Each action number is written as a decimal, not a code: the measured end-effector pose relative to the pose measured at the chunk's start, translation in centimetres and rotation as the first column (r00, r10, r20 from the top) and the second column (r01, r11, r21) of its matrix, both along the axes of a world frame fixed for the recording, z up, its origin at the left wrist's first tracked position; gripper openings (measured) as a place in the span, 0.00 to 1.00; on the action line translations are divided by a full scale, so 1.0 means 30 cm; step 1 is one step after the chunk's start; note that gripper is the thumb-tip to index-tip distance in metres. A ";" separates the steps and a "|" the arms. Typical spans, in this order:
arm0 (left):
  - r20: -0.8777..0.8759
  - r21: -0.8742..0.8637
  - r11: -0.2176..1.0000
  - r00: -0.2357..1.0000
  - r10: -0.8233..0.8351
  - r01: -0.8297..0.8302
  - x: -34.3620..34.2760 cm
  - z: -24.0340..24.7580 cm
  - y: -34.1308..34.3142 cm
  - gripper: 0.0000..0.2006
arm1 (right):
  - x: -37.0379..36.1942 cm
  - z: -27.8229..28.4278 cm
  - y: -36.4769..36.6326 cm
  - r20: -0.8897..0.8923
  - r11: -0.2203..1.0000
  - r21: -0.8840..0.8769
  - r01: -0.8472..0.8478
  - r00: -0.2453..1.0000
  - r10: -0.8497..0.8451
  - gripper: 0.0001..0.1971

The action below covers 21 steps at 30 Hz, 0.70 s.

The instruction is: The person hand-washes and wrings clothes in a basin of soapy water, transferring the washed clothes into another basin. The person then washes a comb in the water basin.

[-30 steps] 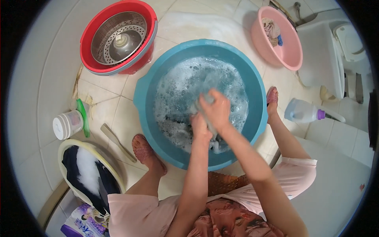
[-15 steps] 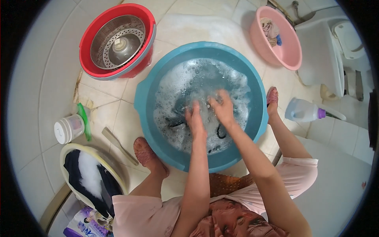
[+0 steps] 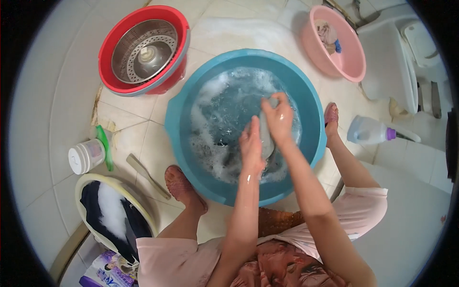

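Observation:
A large blue basin full of foamy, bluish water stands between my feet. Above its right half, my right hand has its fingers curled round the upper part of a wet grey cloth. Lower and to the left, my left hand grips the same cloth along its side, its fingertips partly hidden. White suds float mostly along the left side. Something dark shows under the foam near my left hand, too unclear to name.
A red spin-mop bucket with a metal basket stands far left; a pink basin holding clothes stands far right. At left are a white tub, a brush and a cream basin of dark clothes. A detergent bottle lies right.
Both hands have risen out of the suds and shifted right, and the grey cloth now shows between them. Foam has thinned in the middle of the water.

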<state>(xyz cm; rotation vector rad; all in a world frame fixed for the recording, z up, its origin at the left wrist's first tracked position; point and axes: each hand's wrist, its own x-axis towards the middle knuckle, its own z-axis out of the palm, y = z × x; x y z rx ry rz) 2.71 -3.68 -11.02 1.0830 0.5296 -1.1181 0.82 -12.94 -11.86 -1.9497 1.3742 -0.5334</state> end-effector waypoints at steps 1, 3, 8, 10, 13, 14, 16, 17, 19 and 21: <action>0.004 -0.014 0.996 0.996 0.088 -0.088 0.031 0.113 -0.018 0.23 | -0.023 0.010 -0.028 0.096 0.998 -0.064 -0.010 0.995 0.017 0.14; 0.244 -0.054 0.999 0.970 0.015 -0.002 0.044 0.075 -0.013 0.24 | -0.065 0.070 -0.046 0.194 0.993 -0.113 -0.045 0.979 0.066 0.15; 0.457 -0.112 0.915 0.838 -0.300 0.388 0.040 0.127 -0.008 0.20 | -0.105 0.194 0.026 0.522 0.842 0.393 -0.370 0.843 0.127 0.23; 0.248 -0.272 0.952 0.966 -0.070 0.139 -0.012 0.178 -0.042 0.18 | -0.096 0.153 0.018 0.724 0.811 0.470 -0.349 0.677 -0.129 0.28; -0.044 -0.486 0.859 0.986 0.163 -0.164 -0.053 0.268 -0.095 0.17 | -0.263 0.004 -0.043 0.744 0.586 0.508 -0.632 0.665 0.072 0.32; -0.229 -0.475 0.821 0.946 0.231 -0.316 -0.045 0.285 -0.089 0.18 | -0.342 -0.049 -0.020 0.586 0.618 0.612 -0.494 0.808 0.066 0.34; -0.380 -0.498 0.739 0.880 0.286 -0.455 0.050 0.298 -0.039 0.22 | -0.268 0.131 0.016 0.352 0.461 0.845 -0.271 0.931 -0.098 0.38; -0.370 -0.477 0.755 0.882 0.291 -0.449 0.101 0.235 -0.005 0.21 | -0.300 0.086 -0.036 0.512 0.113 0.858 -0.501 0.854 -0.097 0.37; -0.136 -0.426 0.842 0.944 0.302 -0.331 0.166 0.152 0.042 0.26 | -0.328 0.099 -0.135 0.636 -0.204 0.729 -0.654 0.757 -0.152 0.36; 0.183 -0.060 0.939 0.921 0.343 -0.337 0.192 0.076 0.103 0.26 | -0.213 0.146 -0.123 0.053 0.457 0.829 -0.323 0.859 0.510 0.35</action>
